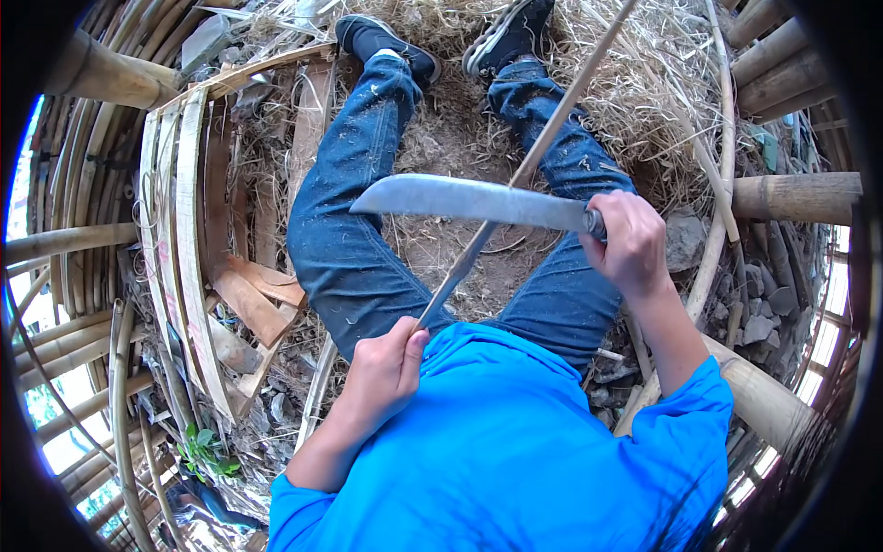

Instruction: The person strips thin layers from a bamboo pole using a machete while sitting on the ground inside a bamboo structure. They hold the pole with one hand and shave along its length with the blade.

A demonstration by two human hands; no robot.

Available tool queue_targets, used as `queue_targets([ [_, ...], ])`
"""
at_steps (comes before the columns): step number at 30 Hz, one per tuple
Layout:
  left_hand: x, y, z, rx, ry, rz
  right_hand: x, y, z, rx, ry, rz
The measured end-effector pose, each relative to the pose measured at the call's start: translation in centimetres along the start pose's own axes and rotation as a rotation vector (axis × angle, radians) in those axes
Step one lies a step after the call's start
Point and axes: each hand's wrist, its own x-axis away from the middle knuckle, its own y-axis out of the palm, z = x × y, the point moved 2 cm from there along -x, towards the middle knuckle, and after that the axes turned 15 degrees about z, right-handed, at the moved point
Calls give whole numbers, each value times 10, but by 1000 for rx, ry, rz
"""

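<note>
My right hand is wrapped round the dark handle of a machete. Its broad, pale blade points left, level above my knees, with the tip rounded. My left hand grips the near end of a long, thin bamboo strip close to my waist. From there the strip slants up and away to the right, between my legs and past the top edge. The blade crosses the strip at about its middle; whether the two touch I cannot tell.
My legs in jeans are spread over ground strewn with straw. A broken wooden crate lies at left. Bamboo poles and stone rubble stand at right. A slatted bamboo wall rises on the left, near a small green plant.
</note>
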Motion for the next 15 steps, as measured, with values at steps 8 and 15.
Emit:
queue_targets([
  [8, 2, 3, -16, -23, 10, 40, 5, 14, 10, 5, -19, -33],
  [15, 21, -11, -28, -107, -113, -38, -2, -11, 102, 453, 373, -11],
])
